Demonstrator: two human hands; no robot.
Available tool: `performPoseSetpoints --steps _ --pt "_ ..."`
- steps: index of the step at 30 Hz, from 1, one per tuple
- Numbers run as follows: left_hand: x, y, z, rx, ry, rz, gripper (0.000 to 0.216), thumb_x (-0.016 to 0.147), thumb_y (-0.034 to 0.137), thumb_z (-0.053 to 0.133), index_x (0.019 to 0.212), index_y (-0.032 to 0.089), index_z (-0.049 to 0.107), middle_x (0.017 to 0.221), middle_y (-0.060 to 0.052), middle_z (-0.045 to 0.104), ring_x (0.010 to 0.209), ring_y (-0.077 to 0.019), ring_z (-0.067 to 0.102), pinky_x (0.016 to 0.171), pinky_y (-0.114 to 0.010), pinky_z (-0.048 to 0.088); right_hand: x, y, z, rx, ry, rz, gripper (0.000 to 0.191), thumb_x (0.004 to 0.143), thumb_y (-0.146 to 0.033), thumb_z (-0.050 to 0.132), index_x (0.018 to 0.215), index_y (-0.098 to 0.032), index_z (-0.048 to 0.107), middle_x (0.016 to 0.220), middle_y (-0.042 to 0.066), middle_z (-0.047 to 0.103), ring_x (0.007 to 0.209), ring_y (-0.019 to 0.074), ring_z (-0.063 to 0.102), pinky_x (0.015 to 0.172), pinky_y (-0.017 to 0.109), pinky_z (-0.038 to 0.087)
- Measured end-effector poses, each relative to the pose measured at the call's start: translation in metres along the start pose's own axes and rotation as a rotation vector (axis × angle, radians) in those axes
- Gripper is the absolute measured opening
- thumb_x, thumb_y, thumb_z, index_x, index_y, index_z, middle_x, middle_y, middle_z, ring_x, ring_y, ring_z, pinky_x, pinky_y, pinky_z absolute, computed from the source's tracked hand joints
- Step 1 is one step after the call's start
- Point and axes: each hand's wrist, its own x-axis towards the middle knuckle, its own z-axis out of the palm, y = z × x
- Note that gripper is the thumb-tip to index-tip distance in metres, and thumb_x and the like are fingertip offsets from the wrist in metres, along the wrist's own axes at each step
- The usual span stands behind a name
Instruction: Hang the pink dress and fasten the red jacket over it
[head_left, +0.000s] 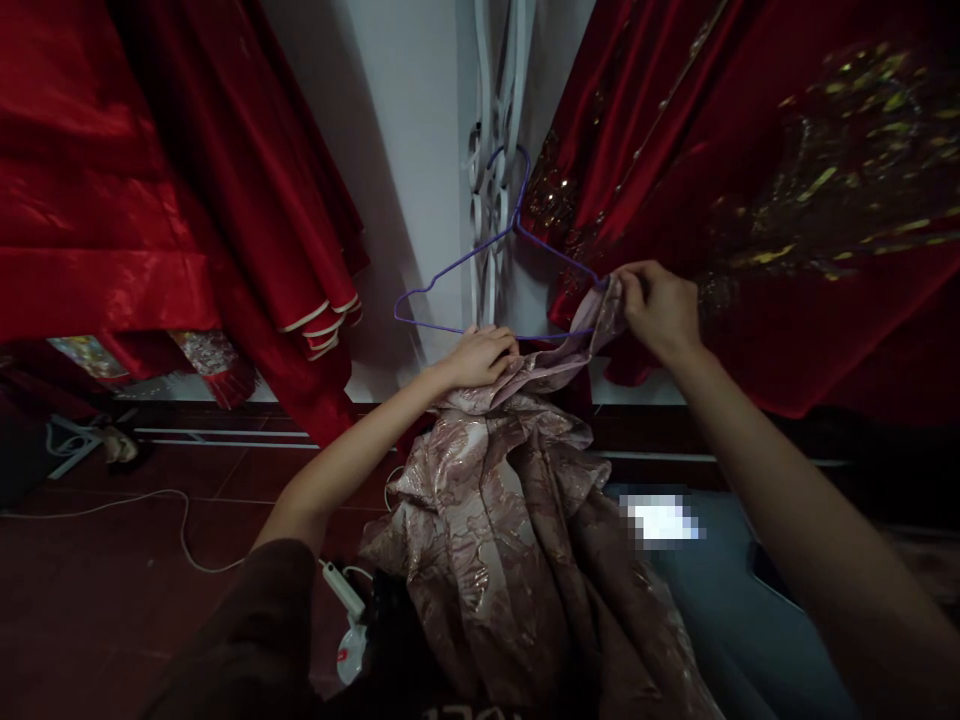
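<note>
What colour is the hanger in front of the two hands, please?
The hanger is purple; it shows best in the head view.

Pale-trimmed red fabric hangs above and left of a white power strip, gold-decorated red fabric to its upper right; a cable crosses tiled floor left of the strip.

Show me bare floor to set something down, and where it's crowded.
Widest bare patch: red floor, lower left, bordered by the white cable and dark sleeve. More floor lies between that cable and the white rail. The middle is crowded: left hand and right hand hold the patterned garment by the purple hanger, with a corded white object lower down.
</note>
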Motion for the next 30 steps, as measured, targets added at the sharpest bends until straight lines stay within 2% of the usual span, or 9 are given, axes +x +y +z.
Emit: performPoseSetpoints --steps 4,7,9,12,15,18,22,26,30 --pt "0.005 0.004 0.005 -0.087 0.054 -0.048 0.023 0.092 0.029 0.037 0.094 0.020 0.057 0.105 -0.006 0.061 0.101 -0.0198 0.052 0.083 -0.036 0.035 0.005 -0.010 0.017 0.058 -0.056 -0.014 0.026 0.093 -0.025 0.032 0.104 -0.018 0.055 0.104 0.011 0.065 0.094 0.0206 0.058 0.086 0.031 0.041" --pt "-0.003 -0.012 -0.005 -0.115 0.194 -0.111 0.023 0.093 0.031 0.036 0.097 0.020 0.056 0.113 -0.006 0.060 0.108 -0.0190 0.051 0.091 -0.037 0.035 0.005 -0.010 0.028 0.057 -0.087 0.011 0.024 0.092 -0.024 0.029 0.099 -0.019 0.052 0.103 0.011 0.063 0.097 0.0225 0.055 0.089 0.037 0.039" --pt "-0.016 -0.038 -0.017 -0.131 0.373 -0.209 0.023 0.094 0.032 0.035 0.098 0.020 0.055 0.113 -0.006 0.059 0.109 -0.0179 0.051 0.094 -0.036 0.036 0.005 -0.007 0.030 0.063 -0.071 0.021 0.021 0.091 -0.024 0.031 0.094 -0.020 0.052 0.100 0.010 0.063 0.096 0.0236 0.055 0.089 0.039 0.038" --pt "-0.048 -0.089 -0.031 -0.171 0.598 -0.435 0.029 0.094 0.036 0.030 0.098 0.018 0.052 0.098 -0.007 0.062 0.092 -0.0156 0.057 0.083 -0.030 0.044 0.007 -0.005 0.027 0.078 -0.058 0.008 0.022 0.091 -0.033 0.035 0.090 -0.021 0.053 0.095 0.008 0.063 0.092 0.0239 0.056 0.088 0.039 0.038" --pt "-0.086 -0.134 -0.028 -0.218 0.559 -0.578 0.027 0.091 0.038 0.037 0.094 0.017 0.054 0.090 -0.006 0.063 0.082 -0.0139 0.058 0.076 -0.026 0.045 0.008 -0.005 0.024 0.091 -0.056 0.000 0.033 0.091 -0.049 0.036 0.089 -0.023 0.057 0.086 0.006 0.063 0.086 0.0228 0.057 0.082 0.036 0.040" --pt "-0.114 -0.156 -0.013 -0.292 0.526 -0.674 0.023 0.085 0.037 0.047 0.085 0.016 0.057 0.082 -0.005 0.063 0.075 -0.0143 0.057 0.071 -0.026 0.044 0.010 -0.005 0.023 0.151 -0.032 -0.009 0.044 0.089 -0.058 0.034 0.082 -0.022 0.059 0.074 0.004 0.061 0.073 0.0207 0.057 0.071 0.032 0.041" --pt "-0.121 -0.155 -0.003 -0.434 0.642 -0.661 0.023 0.082 0.038 0.053 0.082 0.016 0.058 0.080 -0.004 0.062 0.076 -0.0140 0.057 0.073 -0.025 0.043 0.013 -0.003 0.021 0.186 -0.028 -0.042 0.050 0.087 -0.063 0.035 0.078 -0.021 0.060 0.067 0.005 0.059 0.065 0.0197 0.055 0.064 0.032 0.038" --pt "-0.109 -0.143 -0.022 -0.568 0.739 -0.539 0.029 0.081 0.046 0.057 0.085 0.017 0.058 0.085 -0.004 0.062 0.081 -0.0129 0.056 0.077 -0.024 0.043 0.018 -0.001 0.016 0.119 -0.019 -0.078 0.051 0.086 -0.065 0.033 0.079 -0.022 0.061 0.072 0.007 0.063 0.071 0.0222 0.056 0.068 0.033 0.039" --pt "-0.102 -0.131 -0.035 -0.710 0.762 -0.547 0.032 0.077 0.050 0.061 0.082 0.018 0.059 0.077 -0.001 0.060 0.071 -0.0102 0.054 0.068 -0.021 0.043 0.018 -0.002 0.014 0.087 -0.030 -0.090 0.054 0.087 -0.066 0.030 0.081 -0.023 0.061 0.073 0.008 0.063 0.072 0.0232 0.056 0.068 0.034 0.039"
